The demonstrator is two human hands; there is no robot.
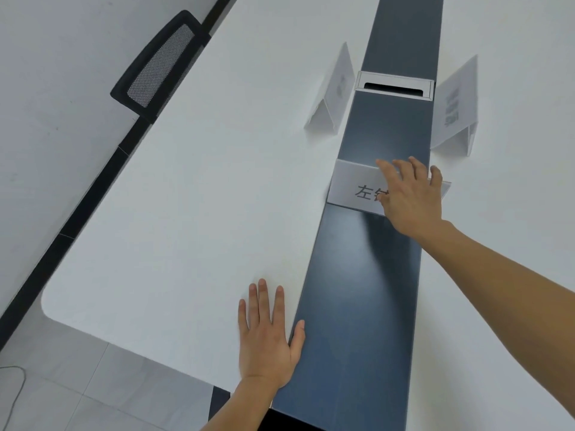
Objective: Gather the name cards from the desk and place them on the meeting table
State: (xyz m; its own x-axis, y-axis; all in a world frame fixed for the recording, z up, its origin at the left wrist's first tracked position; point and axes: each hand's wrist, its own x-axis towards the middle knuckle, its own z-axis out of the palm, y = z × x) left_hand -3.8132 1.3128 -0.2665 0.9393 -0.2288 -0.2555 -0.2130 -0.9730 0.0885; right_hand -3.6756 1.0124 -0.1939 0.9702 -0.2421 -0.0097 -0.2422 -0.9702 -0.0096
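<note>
A clear tent-shaped name card (354, 185) with black characters stands across the dark blue centre strip (357, 306) of the white meeting table (193, 213). My right hand (410, 194) reaches over it, fingers spread over its top edge and thumb on its front face. My left hand (267, 334) lies flat on the table near the front edge, fingers straight, thumb on the blue strip. Two more tent name cards stand farther back: one (333, 94) left of the strip, one (454, 107) right of it.
A silver cable box (393, 85) with a dark slot sits in the strip between the two far cards. A black mesh office chair (158, 66) stands at the table's left side. Grey floor tiles and a thin cable (18, 384) show at the lower left.
</note>
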